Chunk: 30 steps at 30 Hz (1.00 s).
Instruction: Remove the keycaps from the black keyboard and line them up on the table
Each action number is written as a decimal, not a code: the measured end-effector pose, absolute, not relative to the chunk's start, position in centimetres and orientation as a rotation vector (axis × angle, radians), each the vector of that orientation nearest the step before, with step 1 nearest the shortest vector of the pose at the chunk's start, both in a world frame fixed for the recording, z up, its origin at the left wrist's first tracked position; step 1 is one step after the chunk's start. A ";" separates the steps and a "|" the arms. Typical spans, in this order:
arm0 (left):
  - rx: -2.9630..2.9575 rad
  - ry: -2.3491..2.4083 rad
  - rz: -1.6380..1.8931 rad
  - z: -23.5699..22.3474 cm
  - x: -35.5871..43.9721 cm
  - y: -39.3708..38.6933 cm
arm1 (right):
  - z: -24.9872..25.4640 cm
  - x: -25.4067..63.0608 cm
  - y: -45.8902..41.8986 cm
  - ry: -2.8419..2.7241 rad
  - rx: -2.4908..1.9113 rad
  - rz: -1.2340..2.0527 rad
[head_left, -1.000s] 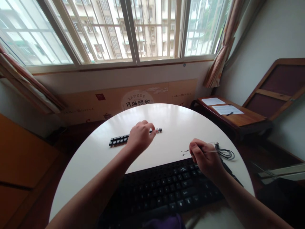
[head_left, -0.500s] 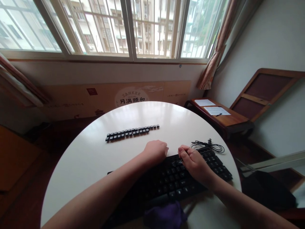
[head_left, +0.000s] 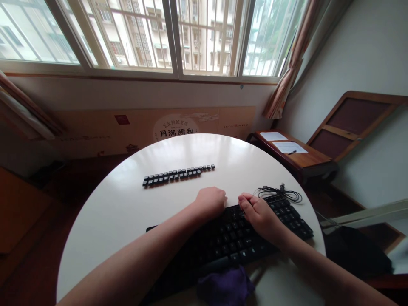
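A black keyboard (head_left: 232, 238) lies on the white round table (head_left: 105, 225), partly covered by my forearms. My left hand (head_left: 212, 199) is closed at the keyboard's far edge, its fingertips turned away from view. Close by on the right, my right hand (head_left: 256, 208) is curled with thumb and fingers pinched together over the keyboard's upper part. Whatever either hand may hold is hidden or too small to make out. Loose black keycaps (head_left: 172, 175) stand in two rows beyond my left hand. A purple cloth (head_left: 226, 287) lies at the keyboard's near edge.
The keyboard's coiled black cable (head_left: 283, 193) rests at its far right corner. Beyond the table, a low wooden bench (head_left: 306, 159) carries white papers (head_left: 290, 147) and a pen. A printed cardboard panel (head_left: 140, 127) stands below the barred window.
The whole view has shifted slightly. My hands stay closed in nearly the same places, with my left hand marginally closer to the right one.
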<state>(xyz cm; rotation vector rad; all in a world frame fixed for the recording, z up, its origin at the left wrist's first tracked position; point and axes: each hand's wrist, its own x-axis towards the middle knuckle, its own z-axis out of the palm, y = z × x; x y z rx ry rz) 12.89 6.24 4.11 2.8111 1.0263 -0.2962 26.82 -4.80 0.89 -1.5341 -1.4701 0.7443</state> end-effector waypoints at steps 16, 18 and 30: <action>2.820 0.922 0.195 4.2 12.6 6.4 | 0.3 26.9 -5.2 -0.860 -1.322 0.880; 2.809 0.710 0.363 4.6 12.5 6.2 | 0.5 27.1 -5.4 -0.907 -1.317 0.799; 2.658 0.404 0.506 4.8 12.5 5.1 | 1.8 28.6 -6.3 -1.559 -1.381 0.236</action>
